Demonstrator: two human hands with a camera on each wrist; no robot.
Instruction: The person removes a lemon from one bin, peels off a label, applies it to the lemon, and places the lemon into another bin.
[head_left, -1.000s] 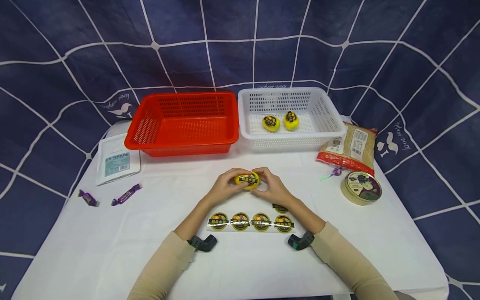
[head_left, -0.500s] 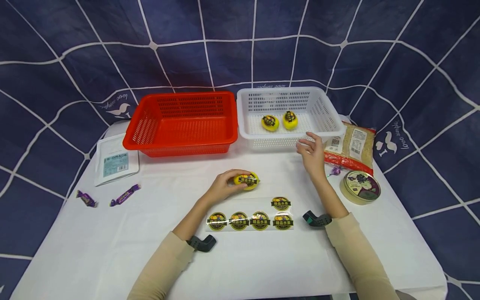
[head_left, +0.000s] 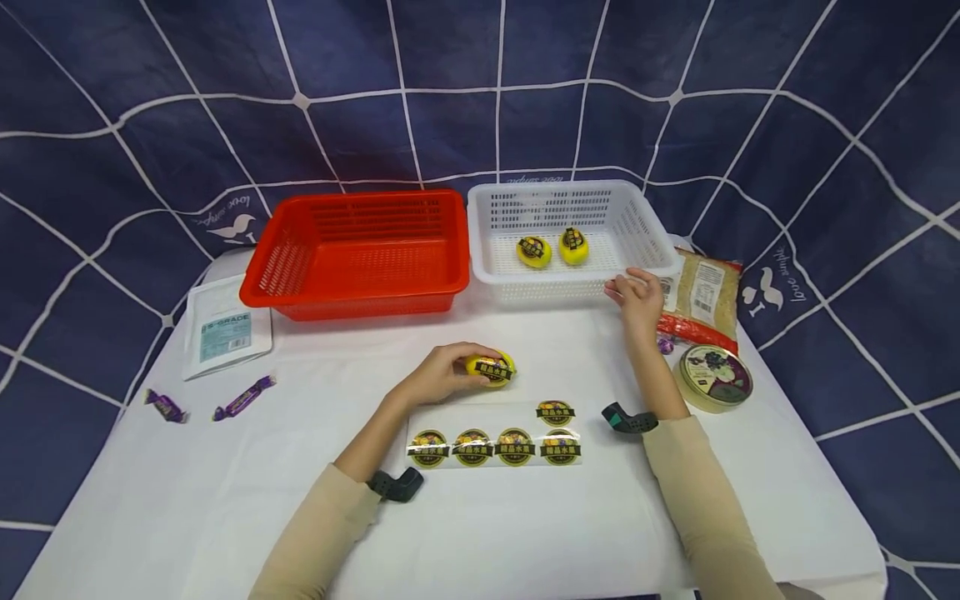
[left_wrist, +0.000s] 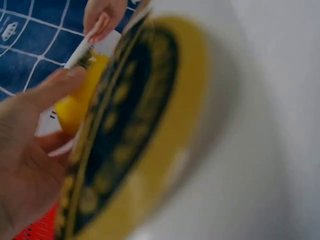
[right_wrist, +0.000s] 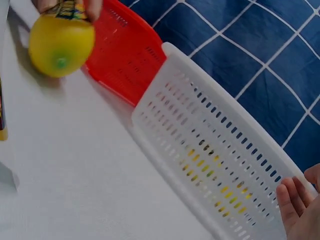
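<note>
My left hand [head_left: 442,375] holds a yellow lemon [head_left: 499,380] with a black-and-gold fruit sticker on its upper side. The lemon sits low over the white table. At the near right rim of the white plastic basket [head_left: 540,289], my right hand [head_left: 640,302] grips the edge between thumb and fingers, as the right wrist view also shows. Two stickered lemons [head_left: 534,252] lie inside that basket. A clear sheet of round stickers [head_left: 491,417] lies flat below the left hand, several stickers still on it.
A red plastic basket [head_left: 352,308] stands left of the white one. At the left are a white pouch [head_left: 228,325] and two purple-wrapped candies [head_left: 243,398]. A grain bag [head_left: 705,296], a round tin [head_left: 714,379] and a partly hidden purple lollipop [head_left: 665,344] are at the right.
My right hand has let go of the lemon and moved right and away to the white basket's rim, where it now grips. The left hand keeps the lemon in place.
</note>
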